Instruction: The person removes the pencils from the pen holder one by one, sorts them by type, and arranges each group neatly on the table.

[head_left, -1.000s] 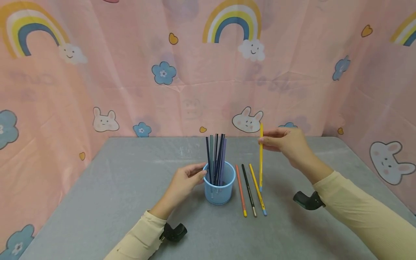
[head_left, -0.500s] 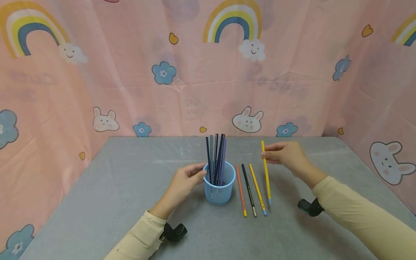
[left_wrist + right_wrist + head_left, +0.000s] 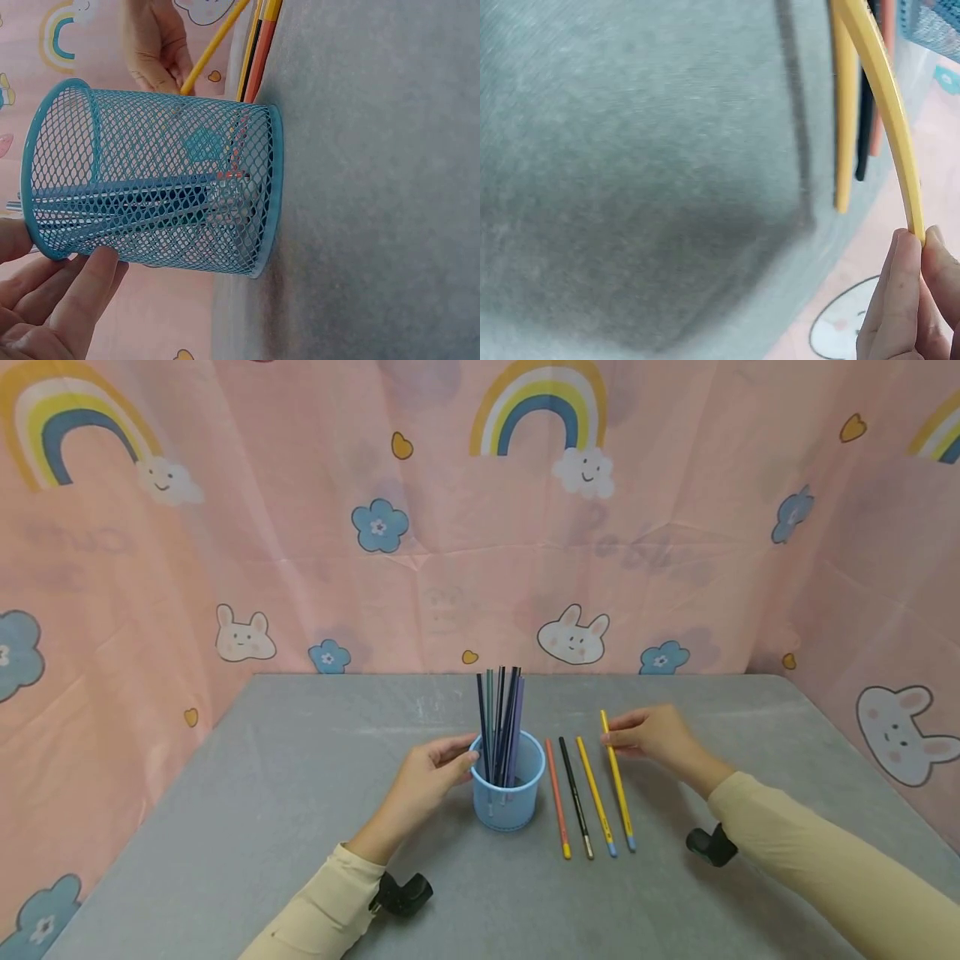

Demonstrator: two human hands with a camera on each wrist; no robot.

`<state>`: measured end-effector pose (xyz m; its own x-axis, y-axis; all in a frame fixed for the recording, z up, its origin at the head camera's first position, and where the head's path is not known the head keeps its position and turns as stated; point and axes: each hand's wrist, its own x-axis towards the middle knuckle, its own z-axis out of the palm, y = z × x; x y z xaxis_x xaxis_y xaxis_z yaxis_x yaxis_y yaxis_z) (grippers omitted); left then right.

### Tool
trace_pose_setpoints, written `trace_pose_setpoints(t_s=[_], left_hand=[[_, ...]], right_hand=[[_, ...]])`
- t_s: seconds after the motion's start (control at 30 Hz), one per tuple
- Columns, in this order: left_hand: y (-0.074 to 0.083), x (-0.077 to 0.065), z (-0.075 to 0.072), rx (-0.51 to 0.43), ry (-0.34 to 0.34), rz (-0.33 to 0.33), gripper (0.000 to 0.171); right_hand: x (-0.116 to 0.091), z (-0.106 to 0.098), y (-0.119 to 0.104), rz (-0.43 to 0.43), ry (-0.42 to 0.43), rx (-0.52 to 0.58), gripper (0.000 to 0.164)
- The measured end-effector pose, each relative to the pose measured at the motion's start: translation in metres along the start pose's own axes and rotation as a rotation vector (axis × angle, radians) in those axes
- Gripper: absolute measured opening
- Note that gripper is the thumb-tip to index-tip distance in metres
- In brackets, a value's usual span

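My left hand grips the rim of a light blue mesh pencil cup, fingers outside and thumb at the edge. The cup stands upright and holds several dark, teal and purple pencils. With thumb and fingertips, my right hand pinches the far end of a yellow pencil. That pencil slants, its held end raised and its blue-tipped end low by the table. Between cup and held pencil lie an orange pencil, a black pencil and another yellow pencil, side by side.
A grey table lies under everything. Behind it and at the sides hangs a pink curtain with rainbows, flowers and rabbits. Black wrist cameras sit on both sleeves.
My right hand has come down and towards me with the yellow pencil, which has gone from nearly upright to slanting beside the row. The left hand and the cup have stayed still.
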<state>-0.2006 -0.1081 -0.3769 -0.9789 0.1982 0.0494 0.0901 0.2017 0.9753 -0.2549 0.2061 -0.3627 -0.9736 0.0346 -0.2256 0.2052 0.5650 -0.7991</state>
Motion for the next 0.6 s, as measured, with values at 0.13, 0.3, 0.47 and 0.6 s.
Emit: trace_pose_setpoints(t_s=[0.13, 0.3, 0.47, 0.6], left_hand=[[-0.001, 0.001, -0.001, 0.002, -0.004, 0.007, 0.036], [-0.002, 0.001, -0.001, 0.006, -0.004, 0.011, 0.036], [-0.002, 0.001, -0.001, 0.004, -0.008, 0.016, 0.036], [-0.001, 0.0, -0.001, 0.002, -0.006, 0.015, 0.036]], right_hand=[[0.003, 0.004, 0.005, 0.01, -0.019, -0.016, 0.038], [0.008, 0.007, 0.01, 0.025, -0.036, -0.008, 0.034], [0.013, 0.011, 0.013, 0.056, -0.03, -0.024, 0.032], [0.014, 0.014, 0.013, 0.082, -0.027, -0.043, 0.031]])
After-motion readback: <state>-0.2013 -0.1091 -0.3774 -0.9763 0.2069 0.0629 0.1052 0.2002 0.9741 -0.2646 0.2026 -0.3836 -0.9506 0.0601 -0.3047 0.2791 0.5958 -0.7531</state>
